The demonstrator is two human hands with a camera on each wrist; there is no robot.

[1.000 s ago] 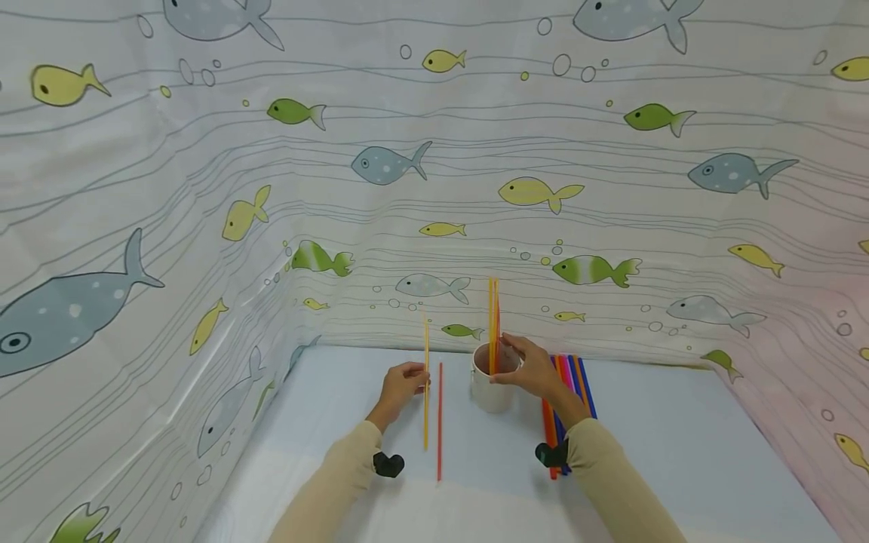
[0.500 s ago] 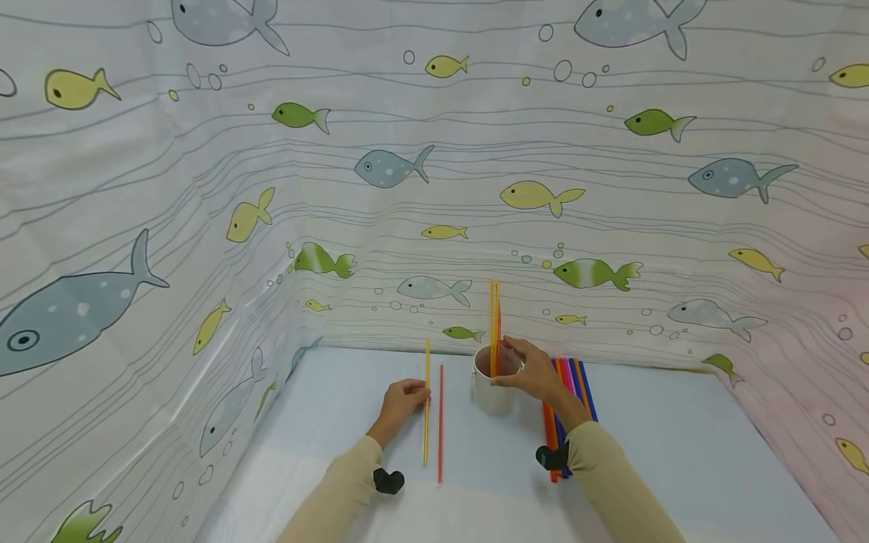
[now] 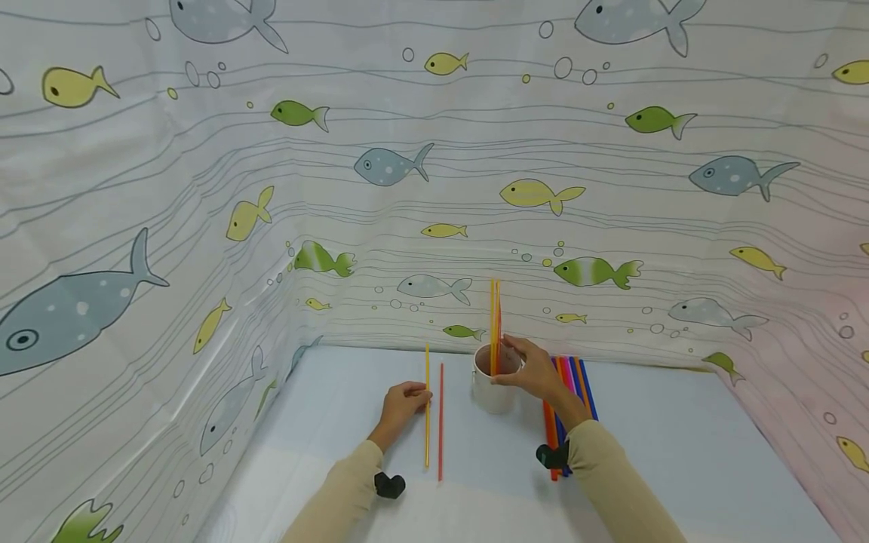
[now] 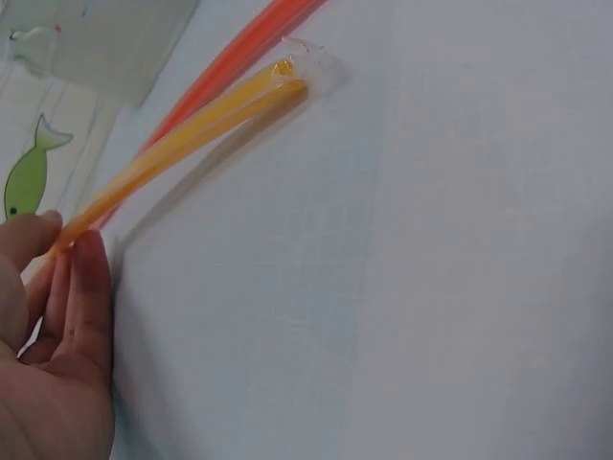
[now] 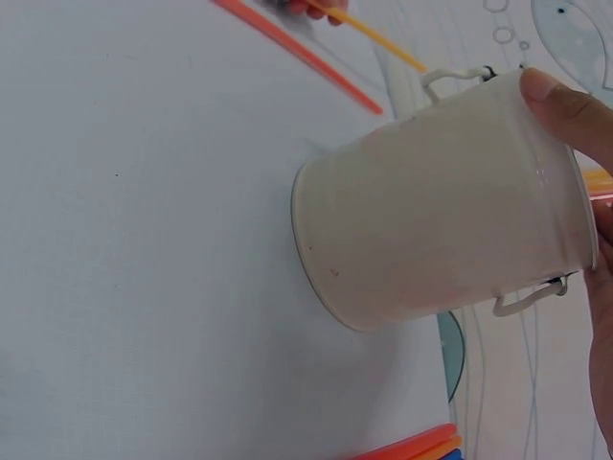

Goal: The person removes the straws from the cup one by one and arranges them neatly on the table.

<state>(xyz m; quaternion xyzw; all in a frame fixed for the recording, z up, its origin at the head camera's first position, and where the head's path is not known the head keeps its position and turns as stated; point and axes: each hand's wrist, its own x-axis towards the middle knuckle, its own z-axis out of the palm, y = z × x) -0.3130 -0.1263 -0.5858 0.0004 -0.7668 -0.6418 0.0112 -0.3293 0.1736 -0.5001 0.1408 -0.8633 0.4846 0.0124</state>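
My left hand [image 3: 402, 411] pinches a yellow straw [image 4: 182, 139] between thumb and fingertips, holding it nearly upright in the head view. Clear plastic film clings to the straw's end. Just right of it a red straw [image 3: 440, 430] lies on the table. A small white bucket [image 5: 421, 211] with side handles stands upright at the back. Several yellow and red straws [image 3: 494, 324] stand up out of it. My right hand [image 3: 532, 371] grips the bucket's rim, with the thumb on the outer wall in the right wrist view; its other fingers are partly hidden.
Several coloured straws [image 3: 582, 381], blue, orange and pink among them, lie in a row beneath and beside the right forearm. A fish-patterned sheet [image 3: 380, 226] rises behind the white table [image 3: 679, 437] and along both sides.
The left hand has moved down a little with the yellow straw, whose top end now sits lower. My right hand stays at the bucket.
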